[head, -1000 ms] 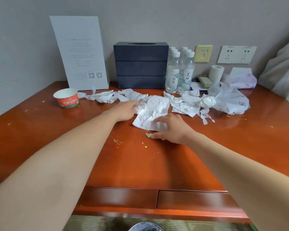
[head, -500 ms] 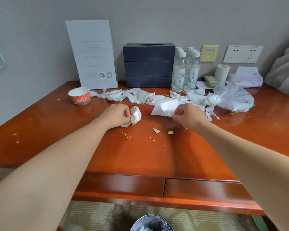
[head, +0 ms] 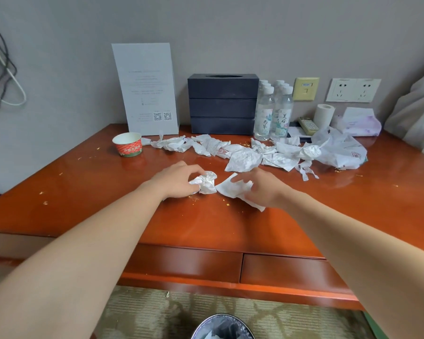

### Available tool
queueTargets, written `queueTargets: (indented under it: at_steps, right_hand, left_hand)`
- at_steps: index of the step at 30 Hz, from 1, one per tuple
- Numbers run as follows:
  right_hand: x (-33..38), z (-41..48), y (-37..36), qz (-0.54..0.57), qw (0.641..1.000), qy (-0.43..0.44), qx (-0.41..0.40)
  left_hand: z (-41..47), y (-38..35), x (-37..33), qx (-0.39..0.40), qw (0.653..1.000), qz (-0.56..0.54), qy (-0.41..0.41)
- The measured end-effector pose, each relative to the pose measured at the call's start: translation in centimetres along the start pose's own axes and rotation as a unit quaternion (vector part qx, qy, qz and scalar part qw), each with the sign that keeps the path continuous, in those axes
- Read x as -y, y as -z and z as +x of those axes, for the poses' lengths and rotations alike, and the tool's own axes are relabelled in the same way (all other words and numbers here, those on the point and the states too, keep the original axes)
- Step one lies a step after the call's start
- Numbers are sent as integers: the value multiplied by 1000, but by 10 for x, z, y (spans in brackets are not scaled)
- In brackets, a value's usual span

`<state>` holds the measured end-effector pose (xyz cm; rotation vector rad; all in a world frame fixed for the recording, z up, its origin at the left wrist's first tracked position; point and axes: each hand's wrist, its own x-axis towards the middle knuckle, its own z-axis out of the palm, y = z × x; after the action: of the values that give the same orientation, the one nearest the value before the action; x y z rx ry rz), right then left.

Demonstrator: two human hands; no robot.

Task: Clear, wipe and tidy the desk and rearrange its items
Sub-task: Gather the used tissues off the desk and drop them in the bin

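Observation:
On the red-brown wooden desk (head: 206, 226), my left hand (head: 179, 181) is closed around a crumpled white paper ball (head: 205, 183). Right beside it, my right hand (head: 261, 189) grips a flatter white paper sheet (head: 231, 188) that rests on the desk. A row of several crumpled white paper scraps (head: 245, 159) lies behind both hands, across the middle of the desk. Small yellow crumbs (head: 227, 204) dot the surface near my hands.
At the back stand a white notice card (head: 146, 88), a dark tissue box (head: 222, 104), water bottles (head: 273, 113), a paper roll (head: 323, 116) and a tissue pack (head: 360, 122). A red paper cup (head: 128, 144) sits left, a white plastic bag (head: 340, 150) right. A bin (head: 222, 327) stands below the desk.
Both hands pulled back toward the desk's middle and closer together. The right hand drew a paper sheet out of the pile toward me; the left kept its paper ball.

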<state>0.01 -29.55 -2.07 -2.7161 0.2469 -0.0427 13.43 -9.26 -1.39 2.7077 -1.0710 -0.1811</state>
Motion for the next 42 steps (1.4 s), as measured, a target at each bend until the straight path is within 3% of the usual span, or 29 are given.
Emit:
queueTargets:
  at_steps: [6,9,12,14,18,23,34,42]
  right_hand:
    - [12,14,-10,-39,998,13,57]
    - [15,22,-12,-49,998,19,41]
    - [16,25,-12,-49,999,6,14]
    - [16,24,-12,-56,998,-2,-2]
    - [17,20,-15,-76,996,-14,-31]
    - [11,10,-22,-103,992,-31,-72]
    - [6,1,-23,-180,981,-11,-73]
    - [5,-26,-15,-83,991,-85,-57]
  left_hand:
    - [-7,9,12,82,993,70,-43]
    - [-10,13,19,57,994,92,-18]
    - [-10,17,30,11,996,60,58]
    - [-10,17,37,24,996,36,80]
    - [-13,8,24,39,996,5,86]
    - [-7,-6,-14,10,995,77,64]
    - [-11,-11,-10,-45,994,-74,65]
    - [-41,-9,-12,-67,990,-111,56]
